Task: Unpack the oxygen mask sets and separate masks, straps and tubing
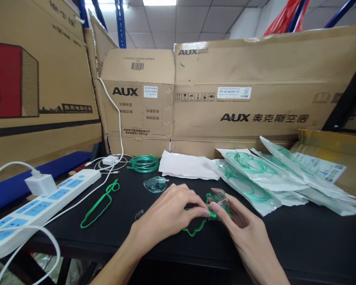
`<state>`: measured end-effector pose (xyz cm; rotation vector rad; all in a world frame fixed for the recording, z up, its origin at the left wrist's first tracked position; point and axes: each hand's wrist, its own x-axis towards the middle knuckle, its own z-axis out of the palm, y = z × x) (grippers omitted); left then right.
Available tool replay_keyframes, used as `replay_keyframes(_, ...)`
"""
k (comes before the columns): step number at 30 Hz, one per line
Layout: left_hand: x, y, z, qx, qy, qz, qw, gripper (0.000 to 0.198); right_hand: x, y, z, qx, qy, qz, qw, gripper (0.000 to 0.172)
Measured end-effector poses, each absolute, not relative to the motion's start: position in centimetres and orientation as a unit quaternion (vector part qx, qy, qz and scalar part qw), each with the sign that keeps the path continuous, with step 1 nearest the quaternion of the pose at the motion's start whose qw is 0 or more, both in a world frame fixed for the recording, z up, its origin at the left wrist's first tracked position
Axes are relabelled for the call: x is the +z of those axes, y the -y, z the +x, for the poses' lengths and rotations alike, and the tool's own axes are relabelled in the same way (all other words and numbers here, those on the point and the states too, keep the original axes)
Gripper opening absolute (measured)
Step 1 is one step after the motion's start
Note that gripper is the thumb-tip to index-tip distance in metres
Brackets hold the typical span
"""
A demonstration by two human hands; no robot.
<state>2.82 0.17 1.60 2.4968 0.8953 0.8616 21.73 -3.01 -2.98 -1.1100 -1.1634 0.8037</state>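
Note:
My left hand (169, 211) and my right hand (240, 225) meet over the black table (299, 237), fingers pinched together on a clear plastic mask (221, 202) with a green elastic strap (195, 229) trailing beneath it. A second clear mask (156, 184) lies just beyond my left hand. Another green elastic strap (99, 204) lies loose to the left. A coil of green tubing (144, 163) rests near the boxes.
Several sealed packets of green tubing and masks (264, 178) lie fanned out at right, beside an empty white packet (186, 166). A white power strip (38, 202) with a charger and cables sits at left. Cardboard boxes (240, 95) wall off the back.

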Motion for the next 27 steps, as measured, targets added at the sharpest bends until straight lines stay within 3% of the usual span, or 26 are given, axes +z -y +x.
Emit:
replay_keyframes(14, 1.7, -1.6, 0.6, 0.303, -0.385, 0.855, 0.171, 0.015, -2.5, 3.2, 23.7, 0.343, 0.48, -0.505, 0.63, 0.048)
replay_keyframes(21, 1.7, -0.4, 4.1, 0.439, -0.383, 0.781, 0.226, 0.014, -1.7, 3.6, 22.8, 0.384, 0.549, -0.452, 0.589, 0.039)
replay_keyframes(27, 0.6, -0.3, 5.4, 0.449, -0.368, 0.772, 0.258, 0.017, -1.7, 3.9, 23.0, 0.38, 0.578, -0.432, 0.579, 0.034)
